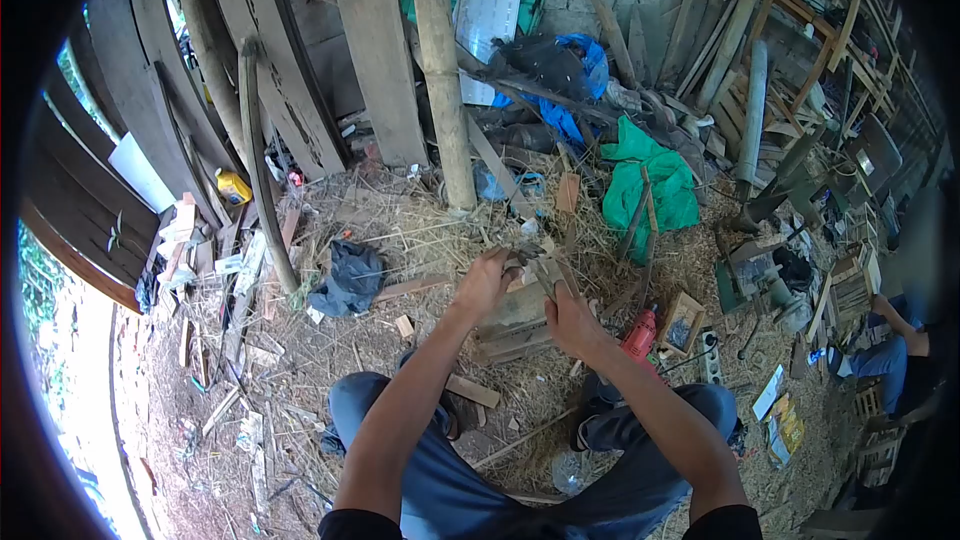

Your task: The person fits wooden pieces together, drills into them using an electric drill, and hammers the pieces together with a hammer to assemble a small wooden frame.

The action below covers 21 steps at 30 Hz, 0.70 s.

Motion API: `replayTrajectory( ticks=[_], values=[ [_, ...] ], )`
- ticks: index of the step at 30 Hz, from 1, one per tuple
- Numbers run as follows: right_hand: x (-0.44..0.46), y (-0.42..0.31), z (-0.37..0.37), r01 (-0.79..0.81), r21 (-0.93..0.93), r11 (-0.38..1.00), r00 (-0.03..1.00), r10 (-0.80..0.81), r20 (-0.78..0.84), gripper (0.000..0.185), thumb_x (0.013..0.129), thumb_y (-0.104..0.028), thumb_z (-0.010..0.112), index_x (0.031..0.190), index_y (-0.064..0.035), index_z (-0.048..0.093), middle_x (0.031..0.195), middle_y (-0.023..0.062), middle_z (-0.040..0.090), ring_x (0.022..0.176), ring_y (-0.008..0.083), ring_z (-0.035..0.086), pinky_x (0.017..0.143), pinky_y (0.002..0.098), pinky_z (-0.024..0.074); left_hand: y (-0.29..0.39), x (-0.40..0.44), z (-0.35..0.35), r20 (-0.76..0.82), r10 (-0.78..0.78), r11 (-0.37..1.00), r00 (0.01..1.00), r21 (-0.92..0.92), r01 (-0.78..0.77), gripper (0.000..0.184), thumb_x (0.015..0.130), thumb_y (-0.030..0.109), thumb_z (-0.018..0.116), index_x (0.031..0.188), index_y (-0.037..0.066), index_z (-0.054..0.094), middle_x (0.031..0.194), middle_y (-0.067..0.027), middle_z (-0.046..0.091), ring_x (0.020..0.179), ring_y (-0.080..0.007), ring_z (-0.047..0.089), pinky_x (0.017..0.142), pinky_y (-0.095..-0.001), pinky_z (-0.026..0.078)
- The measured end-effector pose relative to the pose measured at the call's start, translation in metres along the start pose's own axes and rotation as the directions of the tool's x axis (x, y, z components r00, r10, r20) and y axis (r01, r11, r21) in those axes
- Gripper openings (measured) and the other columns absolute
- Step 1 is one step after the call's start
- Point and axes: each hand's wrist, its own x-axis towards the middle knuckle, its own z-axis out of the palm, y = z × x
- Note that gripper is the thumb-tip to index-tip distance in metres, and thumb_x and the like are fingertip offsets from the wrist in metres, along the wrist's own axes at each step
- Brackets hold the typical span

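Both of my hands meet above a low wooden block (512,326) between my knees. My left hand (485,280) is closed around something small and dark that I cannot make out. On the other side, my right hand (574,322) grips a thin light-coloured piece (547,285), seemingly wood, that points up and to the left. The fingertips of the two hands are a short distance apart. Just right of my right hand, a red power tool (639,333) lies on the ground beside a small wooden box (681,323).
A bamboo post (441,80) stands ahead. Dark plastic (352,278) lies left and a green sack (650,190) lies right. A power strip (710,356) sits near my right knee. Another person's arm (900,327) shows at the far right. Wood scraps litter the ground.
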Motion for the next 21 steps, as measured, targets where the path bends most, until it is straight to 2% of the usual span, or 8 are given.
replayTrajectory(
  ticks=[4, 6, 10, 12, 16, 17, 18, 21],
  values=[
    [-0.002, -0.01, -0.011, -0.053, 0.069, 0.996, 0.999, 0.052, 0.007, 0.023, 0.096, -0.016, 0.048, 0.1, 0.005, 0.041, 0.07, 0.0299, 0.059, 0.067, 0.0528, 0.056, 0.058, 0.0564, 0.0414, -0.005, 0.002, 0.006, -0.006, -0.023, 0.999, 1.0, -0.03, 0.023, 0.032, 0.085, 0.018, 0.066, 0.107, -0.003, 0.058, 0.105, -0.0231, 0.06, 0.097, -0.0423, 0.059, 0.084, -0.045, 0.05],
    [0.002, -0.005, -0.005, 0.216, 0.002, 0.976, 0.934, -0.206, -0.292, 0.023, 0.096, -0.017, 0.048, 0.099, 0.0051, 0.042, 0.066, 0.0298, 0.059, 0.065, 0.0527, 0.057, 0.057, 0.0568, 0.042, -0.007, 0.002, 0.009, -0.053, 0.006, 1.0, 0.999, -0.003, -0.006, 0.028, 0.084, 0.018, 0.067, 0.101, -0.004, 0.059, 0.101, -0.0201, 0.061, 0.093, -0.04, 0.06, 0.082, -0.046, 0.05],
    [0.0, -0.001, -0.005, 0.189, 0.029, 0.982, 0.942, -0.173, -0.289, 0.023, 0.096, -0.016, 0.048, 0.098, 0.0058, 0.042, 0.073, 0.0329, 0.057, 0.07, 0.0523, 0.057, 0.061, 0.0567, 0.0422, -0.007, -0.002, 0.008, -0.101, 0.071, 0.996, 0.992, 0.063, -0.065, 0.027, 0.081, 0.019, 0.069, 0.097, -0.001, 0.062, 0.099, -0.0162, 0.063, 0.096, -0.0338, 0.061, 0.085, -0.0445, 0.047],
    [-0.001, -0.004, -0.011, -0.089, 0.051, 0.995, 0.99, 0.083, 0.113, 0.024, 0.095, -0.016, 0.048, 0.097, 0.007, 0.042, 0.087, 0.0355, 0.052, 0.081, 0.0521, 0.054, 0.069, 0.0558, 0.0416, -0.006, 0.0, 0.003, -0.139, 0.164, 0.956, 0.977, 0.265, -0.122, 0.03, 0.077, 0.024, 0.073, 0.097, 0.002, 0.068, 0.09, -0.0127, 0.065, 0.092, -0.0296, 0.062, 0.084, -0.0407, 0.044],
    [-0.001, -0.01, -0.015, -0.157, 0.116, 0.981, 0.983, 0.143, 0.118, 0.024, 0.095, -0.016, 0.048, 0.097, 0.0071, 0.042, 0.089, 0.0346, 0.052, 0.083, 0.0516, 0.054, 0.071, 0.0557, 0.0423, -0.007, 0.0, 0.006, -0.119, 0.104, 0.959, 0.987, 0.277, -0.068, 0.027, 0.077, 0.025, 0.071, 0.095, 0.004, 0.069, 0.09, -0.0119, 0.065, 0.097, -0.0274, 0.06, 0.089, -0.0405, 0.04],
    [0.0, -0.006, -0.01, 0.021, 0.069, 0.997, 0.998, -0.017, -0.067, 0.023, 0.095, -0.016, 0.049, 0.098, 0.0062, 0.042, 0.082, 0.0325, 0.055, 0.078, 0.0512, 0.056, 0.067, 0.0559, 0.0435, -0.008, -0.002, 0.009, -0.15, 0.143, 0.962, 0.978, 0.252, -0.102, 0.026, 0.079, 0.024, 0.069, 0.094, 0.004, 0.067, 0.093, -0.0117, 0.065, 0.098, -0.0274, 0.059, 0.091, -0.0409, 0.04],
    [0.0, -0.007, -0.008, 0.11, 0.035, 0.993, 0.983, -0.103, -0.153, 0.023, 0.095, -0.016, 0.049, 0.098, 0.0058, 0.042, 0.078, 0.0315, 0.056, 0.075, 0.051, 0.056, 0.066, 0.056, 0.0441, -0.009, -0.002, 0.01, -0.186, 0.18, 0.964, 0.966, 0.228, -0.136, 0.024, 0.08, 0.023, 0.068, 0.093, 0.004, 0.065, 0.095, -0.0115, 0.064, 0.099, -0.0275, 0.059, 0.092, -0.0413, 0.039],
    [-0.004, -0.009, -0.005, 0.256, -0.098, 0.962, 0.882, -0.274, -0.383, 0.022, 0.095, -0.017, 0.049, 0.098, 0.0039, 0.043, 0.064, 0.0255, 0.057, 0.064, 0.0496, 0.057, 0.06, 0.0548, 0.0448, -0.012, -0.002, 0.01, -0.176, 0.195, 0.954, 0.965, 0.261, -0.145, 0.024, 0.08, 0.023, 0.068, 0.094, 0.004, 0.065, 0.096, -0.0111, 0.064, 0.099, -0.0276, 0.059, 0.092, -0.0419, 0.039]
  ],
)
